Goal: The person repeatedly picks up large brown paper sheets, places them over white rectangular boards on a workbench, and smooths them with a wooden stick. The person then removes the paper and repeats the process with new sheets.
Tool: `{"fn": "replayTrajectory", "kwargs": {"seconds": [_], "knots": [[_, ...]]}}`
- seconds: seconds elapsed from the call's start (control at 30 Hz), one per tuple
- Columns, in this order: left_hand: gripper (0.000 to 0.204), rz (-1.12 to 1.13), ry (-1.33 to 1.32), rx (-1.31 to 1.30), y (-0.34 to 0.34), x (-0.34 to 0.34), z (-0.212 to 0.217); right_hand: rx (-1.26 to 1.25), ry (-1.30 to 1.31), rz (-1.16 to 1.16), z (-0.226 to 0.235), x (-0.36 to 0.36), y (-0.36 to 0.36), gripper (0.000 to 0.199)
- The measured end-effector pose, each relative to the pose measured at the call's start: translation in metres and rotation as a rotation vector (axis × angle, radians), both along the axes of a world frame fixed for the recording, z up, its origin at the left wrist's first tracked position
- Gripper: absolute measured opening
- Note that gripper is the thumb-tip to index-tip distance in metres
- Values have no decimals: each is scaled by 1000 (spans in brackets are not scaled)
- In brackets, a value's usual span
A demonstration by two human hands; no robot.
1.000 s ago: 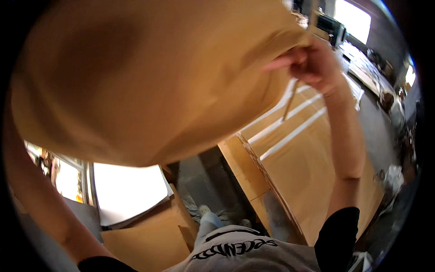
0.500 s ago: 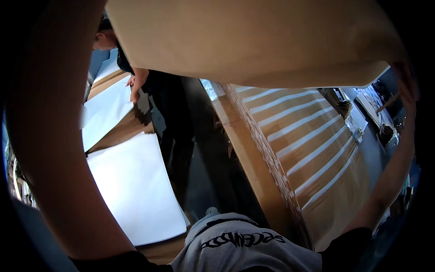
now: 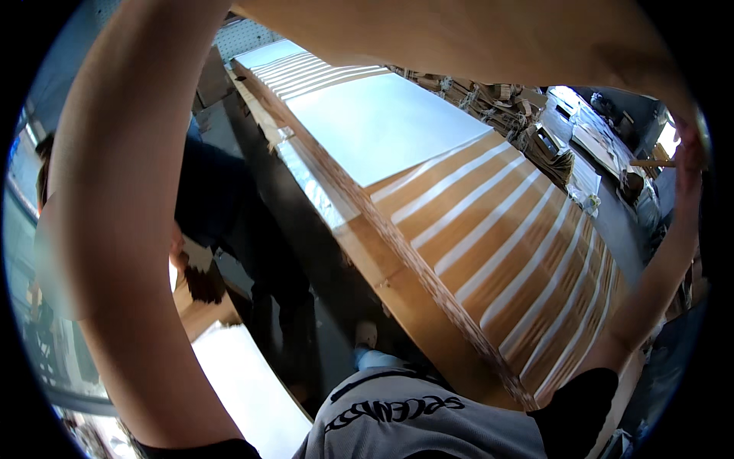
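A large brown sheet [image 3: 489, 38], seemingly paper or card, is held up overhead and runs out of the top of the view. My right hand [image 3: 690, 149], dim at the far right, grips its corner. A thin wooden stick [image 3: 651, 163] juts out beside that hand. My left forearm rises along the left side; its hand is beyond the upper edge. Below the raised sheet is a long stack [image 3: 443, 268] with a brown top crossed by white stripes. A white sheet [image 3: 382, 122] lies flat across its middle.
A co-worker in dark clothes [image 3: 222, 199] stands at the left, partly behind my left arm, one hand [image 3: 177, 246] low. White sheets [image 3: 245, 382] are piled at lower left. A dark floor aisle [image 3: 321, 268] separates them from the stack. Cardboard scraps [image 3: 527, 122] lie beyond it.
My view has swung left along the striped stack, bringing its far end and the white sheet into sight. The raised brown sheet sits higher in view. The co-worker appears farther left and lower.
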State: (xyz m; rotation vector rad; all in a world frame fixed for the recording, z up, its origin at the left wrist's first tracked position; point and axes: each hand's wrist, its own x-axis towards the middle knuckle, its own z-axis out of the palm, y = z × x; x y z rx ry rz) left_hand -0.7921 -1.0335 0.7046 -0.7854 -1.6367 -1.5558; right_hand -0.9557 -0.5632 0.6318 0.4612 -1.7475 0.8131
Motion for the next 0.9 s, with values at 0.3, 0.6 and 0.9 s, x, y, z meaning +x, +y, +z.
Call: {"fn": "replayTrajectory", "kwargs": {"seconds": [0.3,0.6,0.9], "knots": [[41,-532,-63,87,-172,-202,-12,-542,-3,670,-95,-57,-179,28],[39,-608,-207,224,-348,-323,-118,-813,-352,394,-224,-79,-379,29],[52,-347,-1072,585,-482,-437,-407,-1141,-1076,172,-376,-70,-574,37]]}}
